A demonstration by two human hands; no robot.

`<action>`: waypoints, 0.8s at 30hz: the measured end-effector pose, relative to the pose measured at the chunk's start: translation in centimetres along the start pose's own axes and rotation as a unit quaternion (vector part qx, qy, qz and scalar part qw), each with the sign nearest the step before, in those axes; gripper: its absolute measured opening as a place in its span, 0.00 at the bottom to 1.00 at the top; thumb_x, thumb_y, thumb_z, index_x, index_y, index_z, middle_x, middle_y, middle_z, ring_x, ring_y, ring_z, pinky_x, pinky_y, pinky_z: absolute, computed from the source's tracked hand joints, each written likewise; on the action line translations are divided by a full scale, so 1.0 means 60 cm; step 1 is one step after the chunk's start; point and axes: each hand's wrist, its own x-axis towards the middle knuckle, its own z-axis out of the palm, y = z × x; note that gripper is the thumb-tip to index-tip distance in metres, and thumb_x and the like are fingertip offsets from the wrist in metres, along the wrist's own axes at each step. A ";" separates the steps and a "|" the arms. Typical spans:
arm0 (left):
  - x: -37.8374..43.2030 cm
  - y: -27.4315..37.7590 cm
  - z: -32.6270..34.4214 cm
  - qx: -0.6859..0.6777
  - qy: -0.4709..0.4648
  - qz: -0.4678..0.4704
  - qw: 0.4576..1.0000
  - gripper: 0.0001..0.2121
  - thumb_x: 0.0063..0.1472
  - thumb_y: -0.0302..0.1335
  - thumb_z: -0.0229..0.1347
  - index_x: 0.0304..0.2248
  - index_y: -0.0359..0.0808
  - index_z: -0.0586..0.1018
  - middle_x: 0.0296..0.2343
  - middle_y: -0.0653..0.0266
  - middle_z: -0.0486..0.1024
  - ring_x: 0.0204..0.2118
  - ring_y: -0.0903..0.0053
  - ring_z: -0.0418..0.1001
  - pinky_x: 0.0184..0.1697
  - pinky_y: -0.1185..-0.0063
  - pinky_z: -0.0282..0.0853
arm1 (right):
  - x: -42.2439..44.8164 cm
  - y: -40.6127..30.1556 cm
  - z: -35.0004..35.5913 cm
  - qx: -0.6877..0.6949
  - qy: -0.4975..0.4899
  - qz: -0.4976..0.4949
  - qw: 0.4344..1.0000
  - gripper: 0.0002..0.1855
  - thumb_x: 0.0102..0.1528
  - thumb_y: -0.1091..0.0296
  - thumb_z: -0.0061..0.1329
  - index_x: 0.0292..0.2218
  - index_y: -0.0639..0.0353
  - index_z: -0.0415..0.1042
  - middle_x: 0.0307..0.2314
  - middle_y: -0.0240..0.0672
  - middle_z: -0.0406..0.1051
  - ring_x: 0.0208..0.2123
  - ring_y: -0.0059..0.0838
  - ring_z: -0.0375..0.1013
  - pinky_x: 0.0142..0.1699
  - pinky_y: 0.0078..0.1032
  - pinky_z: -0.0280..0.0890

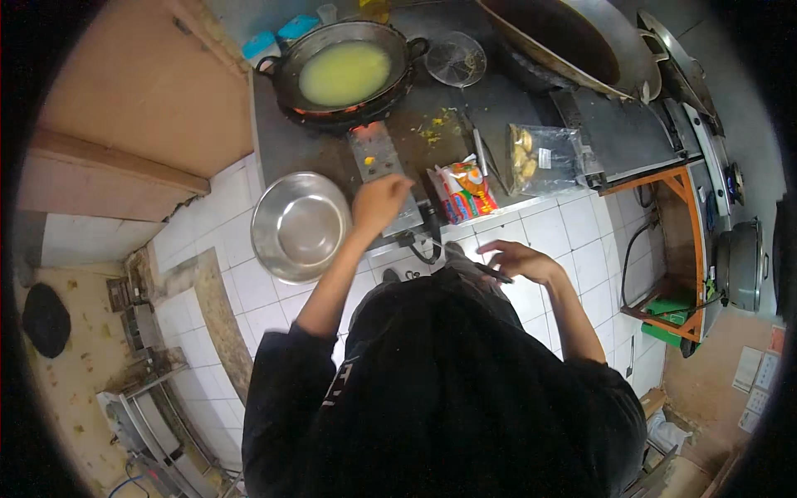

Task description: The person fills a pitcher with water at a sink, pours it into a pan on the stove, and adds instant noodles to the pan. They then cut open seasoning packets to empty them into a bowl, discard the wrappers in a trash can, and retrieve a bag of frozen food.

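Note:
My left hand [380, 204] is over the grey metal plate [383, 155] in front of the burner. Its fingers are curled, and whether they hold anything is hidden. My right hand [526, 261], at the right of my waist, grips what looks like a knife [496, 272] by its dark handle; the thin blade points left toward the plate. Left of my left forearm is a stainless steel bowl [302, 227], with no food visible inside. Beyond, a two-handled wok [344, 71] of yellowish liquid sits over a glowing burner. Red instant noodle packets [464, 190] lie at the counter's edge.
Right of the packets lie a tool with a metal handle [480, 152] and a clear plastic bag [548, 159] of yellowish-brown pieces. Yellow scraps [436, 127] dot the counter. A wire skimmer [456, 59] lies behind, beside a large tilted wok [573, 43]. A hose [429, 246] hangs at the front.

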 end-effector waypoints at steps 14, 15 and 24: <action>0.220 -0.014 0.200 0.127 -0.234 -0.015 0.964 0.10 0.47 0.34 0.49 0.29 0.39 0.73 0.25 0.58 0.71 0.29 0.67 0.69 0.30 0.72 0.63 | -0.060 0.031 -0.181 -0.127 0.238 -0.022 0.963 0.29 0.38 0.52 0.53 0.37 0.60 0.58 0.23 0.35 0.61 0.23 0.26 0.65 0.29 0.21 0.61; 0.211 -0.003 0.190 0.128 -0.170 0.030 0.977 0.08 0.48 0.32 0.48 0.27 0.39 0.73 0.23 0.58 0.71 0.28 0.65 0.69 0.29 0.70 0.62 | -0.048 0.021 -0.196 -0.262 0.249 -0.014 0.932 0.32 0.37 0.49 0.54 0.37 0.61 0.58 0.26 0.37 0.61 0.27 0.29 0.66 0.32 0.24 0.61; 0.145 0.137 0.119 0.216 -0.067 0.203 0.953 0.04 0.47 0.28 0.48 0.25 0.39 0.71 0.23 0.65 0.67 0.30 0.70 0.67 0.31 0.73 0.59 | 0.005 -0.117 -0.255 -0.636 0.147 -0.144 0.743 0.40 0.27 0.47 0.57 0.40 0.57 0.58 0.34 0.42 0.61 0.38 0.40 0.63 0.41 0.33 0.56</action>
